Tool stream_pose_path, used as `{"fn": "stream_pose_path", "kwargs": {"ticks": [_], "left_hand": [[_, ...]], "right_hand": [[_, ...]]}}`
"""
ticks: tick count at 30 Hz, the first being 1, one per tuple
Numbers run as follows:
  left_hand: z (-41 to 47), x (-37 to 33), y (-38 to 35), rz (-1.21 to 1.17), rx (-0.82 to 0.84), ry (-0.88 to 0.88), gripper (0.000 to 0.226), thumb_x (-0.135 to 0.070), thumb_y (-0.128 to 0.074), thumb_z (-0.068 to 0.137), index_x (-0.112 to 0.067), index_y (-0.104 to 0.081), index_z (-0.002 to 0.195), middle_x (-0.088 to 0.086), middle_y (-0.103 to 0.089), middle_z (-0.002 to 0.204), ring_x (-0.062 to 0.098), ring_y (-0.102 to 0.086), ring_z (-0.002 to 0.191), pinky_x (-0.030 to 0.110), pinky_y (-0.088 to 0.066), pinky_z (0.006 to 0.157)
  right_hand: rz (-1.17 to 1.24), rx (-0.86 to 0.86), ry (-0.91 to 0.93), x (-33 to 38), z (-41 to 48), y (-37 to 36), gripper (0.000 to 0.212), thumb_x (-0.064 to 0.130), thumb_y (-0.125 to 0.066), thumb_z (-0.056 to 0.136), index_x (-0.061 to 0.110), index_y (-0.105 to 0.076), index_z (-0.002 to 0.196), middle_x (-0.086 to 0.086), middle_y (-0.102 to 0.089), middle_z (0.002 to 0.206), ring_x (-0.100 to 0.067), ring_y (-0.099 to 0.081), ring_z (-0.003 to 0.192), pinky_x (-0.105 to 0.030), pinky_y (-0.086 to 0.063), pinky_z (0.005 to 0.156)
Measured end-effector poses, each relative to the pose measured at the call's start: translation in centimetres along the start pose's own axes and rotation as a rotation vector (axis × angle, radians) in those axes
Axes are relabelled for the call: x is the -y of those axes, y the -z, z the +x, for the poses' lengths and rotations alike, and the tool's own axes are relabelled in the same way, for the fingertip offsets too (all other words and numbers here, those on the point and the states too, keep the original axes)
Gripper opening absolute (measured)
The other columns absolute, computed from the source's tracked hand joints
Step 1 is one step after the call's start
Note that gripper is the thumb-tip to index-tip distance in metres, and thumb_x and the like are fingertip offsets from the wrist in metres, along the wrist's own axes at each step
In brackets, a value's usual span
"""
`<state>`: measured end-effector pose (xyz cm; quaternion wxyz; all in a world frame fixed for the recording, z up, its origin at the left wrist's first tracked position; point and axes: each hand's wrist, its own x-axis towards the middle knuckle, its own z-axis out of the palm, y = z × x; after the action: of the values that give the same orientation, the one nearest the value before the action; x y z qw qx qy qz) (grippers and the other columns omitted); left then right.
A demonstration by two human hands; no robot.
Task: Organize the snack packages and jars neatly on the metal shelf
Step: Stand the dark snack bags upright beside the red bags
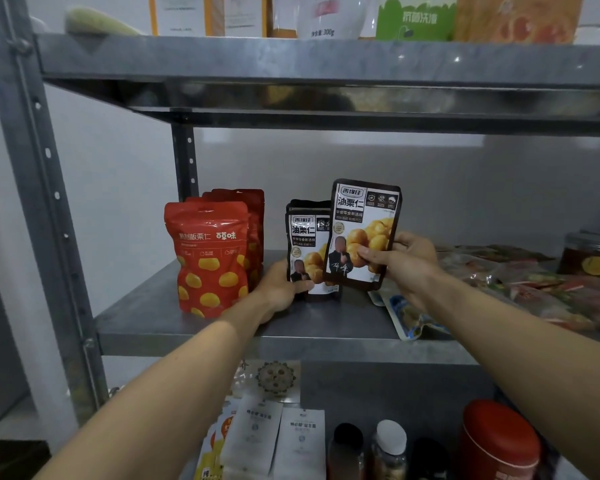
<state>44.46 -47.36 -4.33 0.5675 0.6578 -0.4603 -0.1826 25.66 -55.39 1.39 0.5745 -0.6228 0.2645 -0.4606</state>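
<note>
Presently, left hand (278,289) gripping dark packets (307,237), right hand (406,261) pinching raised packet (362,223), red pouches (208,258) leftward, loose packets (541,289) heaped rightward

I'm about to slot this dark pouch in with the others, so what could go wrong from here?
1. The standing dark pouches look steadied by the left hand alone; pressing the held pouch in the right hand against them could topple them toward the red pouches.
2. The blue-and-white packet lies at the front edge of the shelf, near the right forearm; a brush could knock it off.
</note>
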Motion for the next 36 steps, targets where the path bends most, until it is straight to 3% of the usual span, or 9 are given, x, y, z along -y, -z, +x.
{"fn": "stream_pose_path", "kwargs": {"ticks": [5, 10, 14, 19, 23, 27, 32, 36], "left_hand": [[-0.4, -0.2, -0.1, 0.005, -0.034, 0.014, 0.035, 0.002, -0.069, 0.082, -0.019, -0.059, 0.108, 0.003, -0.068, 0.11, 0.021, -0.061, 0.109, 0.036, -0.046, 0.101], [-1.6, -0.3, 0.6, 0.039, -0.075, 0.035, 0.06, 0.001, -0.07, 0.082, -0.009, -0.042, 0.134, 0.004, -0.06, 0.123, 0.018, -0.056, 0.115, 0.035, -0.043, 0.104], [-3.1, -0.6, 0.7, 0.101, -0.084, 0.008, 0.063, 0.001, -0.067, 0.084, -0.009, -0.037, 0.139, 0.005, -0.052, 0.132, 0.018, -0.045, 0.126, 0.037, -0.036, 0.11], [-5.8, -1.4, 0.8, 0.171, -0.131, -0.051, 0.059, 0.001, -0.047, 0.092, -0.015, -0.032, 0.146, 0.004, -0.038, 0.149, 0.02, -0.032, 0.139, 0.036, -0.027, 0.115], [-7.6, -2.4, 0.6, 0.135, -0.159, -0.133, 0.042, -0.01, -0.045, 0.097, -0.019, -0.046, 0.138, -0.006, -0.053, 0.132, 0.01, -0.047, 0.122, 0.022, -0.034, 0.095], [-7.8, -1.9, 0.5, 0.097, -0.179, -0.196, 0.027, -0.022, -0.059, 0.094, -0.019, -0.055, 0.121, -0.011, -0.062, 0.11, 0.001, -0.057, 0.1, 0.011, -0.041, 0.08], [-6.5, -0.9, 1.1, 0.136, -0.202, -0.176, 0.028, -0.011, -0.073, 0.082, -0.014, -0.055, 0.103, -0.011, -0.057, 0.078, -0.002, -0.052, 0.065, 0.015, -0.043, 0.063], [-5.5, -0.7, 1.7, 0.169, -0.178, -0.18, 0.027, -0.007, -0.074, 0.081, -0.015, -0.052, 0.092, -0.005, -0.059, 0.078, 0.002, -0.051, 0.063, 0.015, -0.043, 0.061]], "right_hand": [[0.009, 0.015, 0.0, 0.2, -0.4, -0.2, 0.041, -0.002, -0.081, 0.07, 0.003, -0.065, 0.107, -0.009, -0.074, 0.095, -0.016, -0.071, 0.077, -0.021, -0.055, 0.06], [0.017, 0.03, 0.02, 0.8, -1.1, -0.4, 0.037, -0.003, -0.08, 0.071, 0.004, -0.064, 0.103, -0.007, -0.073, 0.091, -0.015, -0.07, 0.075, -0.023, -0.058, 0.067], [0.031, 0.062, 0.035, 0.8, -2.1, -1.1, 0.036, -0.005, -0.079, 0.072, 0.003, -0.062, 0.102, -0.008, -0.072, 0.088, -0.014, -0.068, 0.07, -0.024, -0.057, 0.065], [0.015, 0.087, 0.029, -0.3, -2.9, -2.7, 0.041, -0.003, -0.081, 0.071, 0.005, -0.062, 0.106, -0.006, -0.072, 0.093, -0.015, -0.07, 0.079, -0.023, -0.055, 0.063], [-0.06, 0.091, 0.005, -1.7, -3.4, -3.9, 0.044, 0.0, -0.081, 0.072, 0.008, -0.062, 0.11, -0.003, -0.071, 0.101, -0.017, -0.069, 0.091, -0.027, -0.056, 0.07], [-0.082, 0.063, 0.016, -3.3, -3.4, -4.7, 0.041, -0.001, -0.082, 0.071, 0.007, -0.062, 0.105, -0.005, -0.071, 0.1, -0.017, -0.068, 0.089, -0.026, -0.057, 0.072], [-0.056, 0.089, 0.036, -4.4, -2.8, -5.1, 0.04, -0.002, -0.082, 0.071, 0.01, -0.062, 0.103, -0.003, -0.071, 0.097, -0.012, -0.068, 0.086, -0.023, -0.056, 0.072], [-0.04, 0.116, 0.056, -4.9, -2.3, -5.6, 0.041, -0.005, -0.08, 0.071, 0.013, -0.061, 0.103, 0.002, -0.07, 0.095, -0.009, -0.068, 0.087, -0.019, -0.056, 0.069]]}}
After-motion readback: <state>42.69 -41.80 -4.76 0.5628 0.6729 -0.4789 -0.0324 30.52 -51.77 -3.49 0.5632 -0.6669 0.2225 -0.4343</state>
